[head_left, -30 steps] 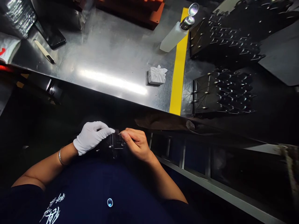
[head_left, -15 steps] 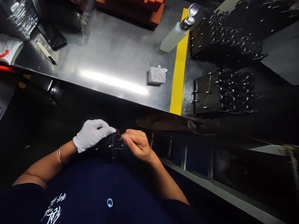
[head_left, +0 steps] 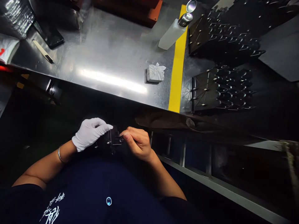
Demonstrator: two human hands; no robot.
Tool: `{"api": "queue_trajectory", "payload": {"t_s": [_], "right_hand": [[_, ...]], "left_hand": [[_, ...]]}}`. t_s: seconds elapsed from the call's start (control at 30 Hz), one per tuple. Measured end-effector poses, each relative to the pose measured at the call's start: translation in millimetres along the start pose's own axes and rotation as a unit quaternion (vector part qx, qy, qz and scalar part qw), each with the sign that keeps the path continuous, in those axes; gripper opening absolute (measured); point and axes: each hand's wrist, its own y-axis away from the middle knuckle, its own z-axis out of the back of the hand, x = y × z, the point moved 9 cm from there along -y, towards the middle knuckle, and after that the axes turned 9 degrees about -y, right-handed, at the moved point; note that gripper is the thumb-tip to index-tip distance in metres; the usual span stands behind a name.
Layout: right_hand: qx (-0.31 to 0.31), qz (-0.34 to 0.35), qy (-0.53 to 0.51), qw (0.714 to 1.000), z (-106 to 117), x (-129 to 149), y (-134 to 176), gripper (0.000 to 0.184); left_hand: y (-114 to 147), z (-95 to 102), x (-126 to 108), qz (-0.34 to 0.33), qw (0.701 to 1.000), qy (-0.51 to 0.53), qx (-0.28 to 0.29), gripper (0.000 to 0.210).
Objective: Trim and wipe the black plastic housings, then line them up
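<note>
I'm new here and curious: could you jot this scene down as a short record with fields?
Left hand: white-gloved left hand grips a small black part below the table edge
Right hand: bare right hand pinches at the same part
Table: shiny metal table with a yellow stripe
On table: folded white cloth, white bottle, black racks of parts

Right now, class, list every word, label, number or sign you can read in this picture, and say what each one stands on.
None can be read.
White script on the dark shirt: too slanted and blurred to read.
Red mark on the white packet at the left edge: only a fragment, unreadable.
Round button on the shirt: a small emblem, no legible text.
Yellow stripe on the metal table: plain, no writing.
</note>
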Motion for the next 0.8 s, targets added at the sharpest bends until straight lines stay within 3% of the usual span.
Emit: {"api": "queue_trajectory", "payload": {"t_s": [0.17,0.33,0.43,0.53,0.67,0.8], "right_hand": [[0.015,0.006,0.018,1.000,-2,2,0,0.026],[0.041,-0.016,-0.039,0.998,-3,-5,2,0.028],[0.124,-0.058,-0.131,0.982,-11,-13,7,0.036],[0.209,-0.054,-0.213,0.953,-19,-6,11,0.043],[0.134,-0.002,-0.067,0.989,-7,1,3,0.044],[0.129,0.033,0.042,0.990,-13,5,3,0.045]], "left_hand": [[0,-2.7,2,-0.002,1.000,-0.001,0.005,0.035],[2,-5.4,4,0.011,1.000,0.011,0.005,0.036],[4,-9.6,-2,-0.002,0.999,0.015,0.032,0.031],[4,-8.2,-12,-0.038,0.998,0.020,0.045,0.027],[3,0.2,-23,-0.088,0.996,0.002,0.022,0.025],[4,-1.0,-26,-0.114,0.993,-0.018,0.024,0.025]]}}
